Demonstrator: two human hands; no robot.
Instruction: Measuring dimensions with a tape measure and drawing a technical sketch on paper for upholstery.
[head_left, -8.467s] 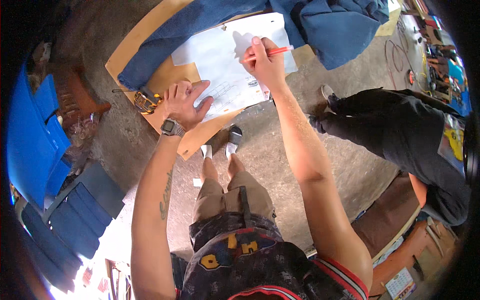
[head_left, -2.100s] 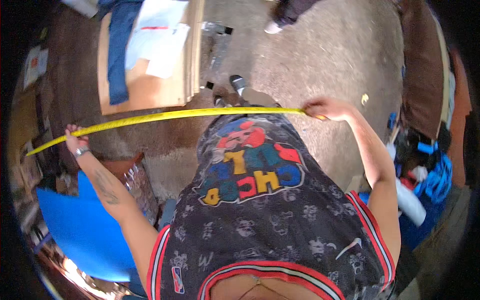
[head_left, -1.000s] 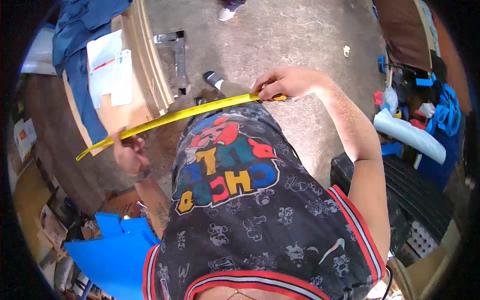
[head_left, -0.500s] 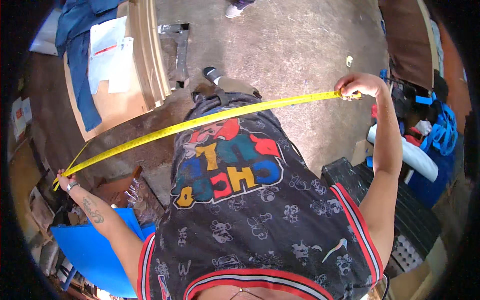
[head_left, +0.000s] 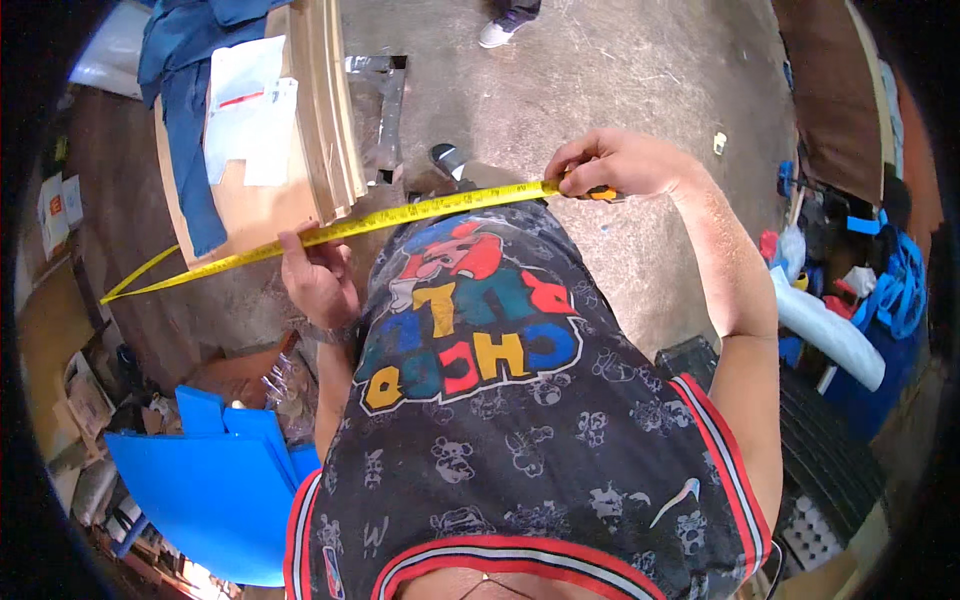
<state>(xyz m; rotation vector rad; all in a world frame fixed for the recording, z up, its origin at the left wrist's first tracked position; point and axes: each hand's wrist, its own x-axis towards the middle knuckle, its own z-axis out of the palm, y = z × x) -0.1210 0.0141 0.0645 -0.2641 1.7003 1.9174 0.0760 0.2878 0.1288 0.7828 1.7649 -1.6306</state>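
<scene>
A long yellow tape measure (head_left: pixel 430 209) stretches across in front of my body. My right hand (head_left: pixel 630 165) is closed round its orange and black case end (head_left: pixel 600 194), right of centre. My left hand (head_left: pixel 320 282) pinches the blade partway along, its fingers curled against the lower edge. Beyond that hand the blade runs on to the far left, where it bends sharply and doubles back toward a stack of tan boards (head_left: pixel 285 210). The blade passes along the near edge of this stack. Where its tip ends I cannot make out.
Blue cloth (head_left: pixel 190 150) and white paper sheets (head_left: pixel 245 110) lie on the boards. Blue panels (head_left: pixel 200 500) stand at lower left. A white roll (head_left: pixel 830 330) and blue straps (head_left: pixel 900 290) are at right, above a black ridged stack (head_left: pixel 820 440). Another person's shoe (head_left: pixel 495 35) shows at the top.
My left hand has slid from the blade's far-left bend in toward the boards. My right hand has come left with the case, so the stretched span is shorter.
</scene>
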